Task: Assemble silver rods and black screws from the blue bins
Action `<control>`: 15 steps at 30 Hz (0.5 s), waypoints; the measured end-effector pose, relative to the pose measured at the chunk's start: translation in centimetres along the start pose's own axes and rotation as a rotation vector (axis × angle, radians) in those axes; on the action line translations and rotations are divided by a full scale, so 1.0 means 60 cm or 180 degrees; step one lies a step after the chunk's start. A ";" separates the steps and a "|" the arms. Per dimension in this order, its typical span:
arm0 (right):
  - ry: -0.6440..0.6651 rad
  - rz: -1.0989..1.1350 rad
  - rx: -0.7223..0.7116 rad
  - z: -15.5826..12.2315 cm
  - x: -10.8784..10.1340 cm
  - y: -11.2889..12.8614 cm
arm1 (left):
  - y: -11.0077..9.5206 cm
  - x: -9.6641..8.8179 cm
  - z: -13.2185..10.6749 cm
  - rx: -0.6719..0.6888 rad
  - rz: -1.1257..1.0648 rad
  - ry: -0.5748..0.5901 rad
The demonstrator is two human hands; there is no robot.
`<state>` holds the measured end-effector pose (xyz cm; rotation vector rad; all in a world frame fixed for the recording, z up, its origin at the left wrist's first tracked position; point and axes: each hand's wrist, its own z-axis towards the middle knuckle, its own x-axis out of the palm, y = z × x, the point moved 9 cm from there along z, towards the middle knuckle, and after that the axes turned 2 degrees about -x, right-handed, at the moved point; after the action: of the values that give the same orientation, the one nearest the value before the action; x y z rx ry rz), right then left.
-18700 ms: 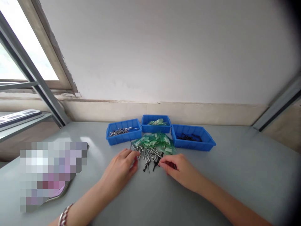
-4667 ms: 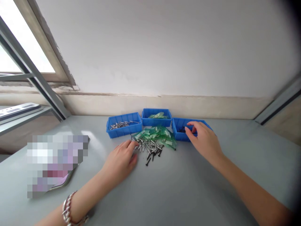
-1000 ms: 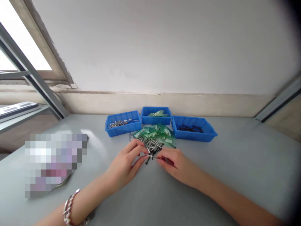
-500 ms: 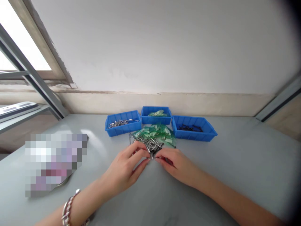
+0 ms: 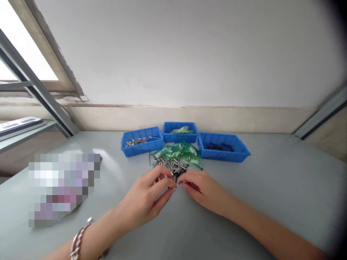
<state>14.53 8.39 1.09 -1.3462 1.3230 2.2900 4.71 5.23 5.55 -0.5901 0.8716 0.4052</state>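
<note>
My left hand [image 5: 151, 193] is closed in a pinch, thumb and fingertips together at a small silvery piece [image 5: 177, 185]. Opposite it, my right hand [image 5: 202, 186] pinches too, its fingertips meeting the same spot. The piece is mostly covered by fingers, and its kind is hard to tell. Just beyond the fingertips lies a loose pile of silver screws [image 5: 176, 166], with some black screws [image 5: 177, 176] at its near edge. Green plastic bags [image 5: 180, 150] with pale labels lie heaped behind the screws.
Three blue bins stand at the back: a left bin [image 5: 142, 148] with silver screws, a middle bin [image 5: 180, 138] with green bags, a right bin [image 5: 225, 156] with black screws. A blurred-out package [image 5: 65, 191] lies on the grey table [image 5: 284, 187] at left.
My left hand has shifted slightly right and nearer to me, and the two hands' fingertips have come closer together. Less of the silvery piece shows between them.
</note>
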 end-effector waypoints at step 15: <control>0.0006 -0.0098 0.0077 -0.001 -0.004 -0.004 | 0.035 -0.127 -0.005 0.0139 0.1487 -0.1528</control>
<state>14.82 8.56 1.12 -1.3520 1.3168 2.2461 -1.07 5.96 10.88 -0.2229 0.5443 0.9077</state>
